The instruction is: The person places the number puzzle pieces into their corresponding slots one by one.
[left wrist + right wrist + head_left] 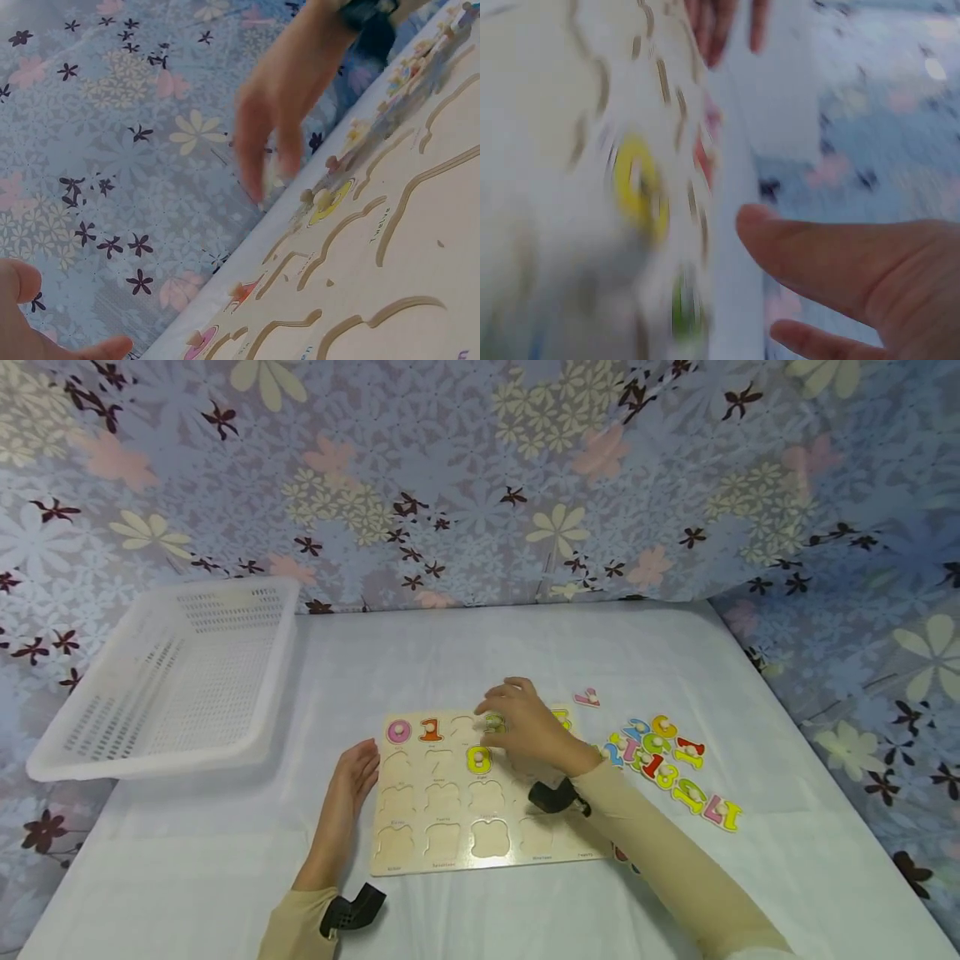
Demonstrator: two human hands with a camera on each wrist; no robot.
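The right hand, fingers parted and seemingly empty, hovers over a pale, rectangular wooden puzzle board; the left hand, relaxed at its edge, could steady it while knobbed, brightly coloured numerals, loose at right, are aligned before pressing.

1 white basket, floral cloth

At the board's upper edge, a green piece is partly covered by the right hand, which is blurred in the left wrist view. Beside the lower right corner, a piece is mostly hidden by the right sleeve. The left hand is cut off by the left wrist picture's edge.
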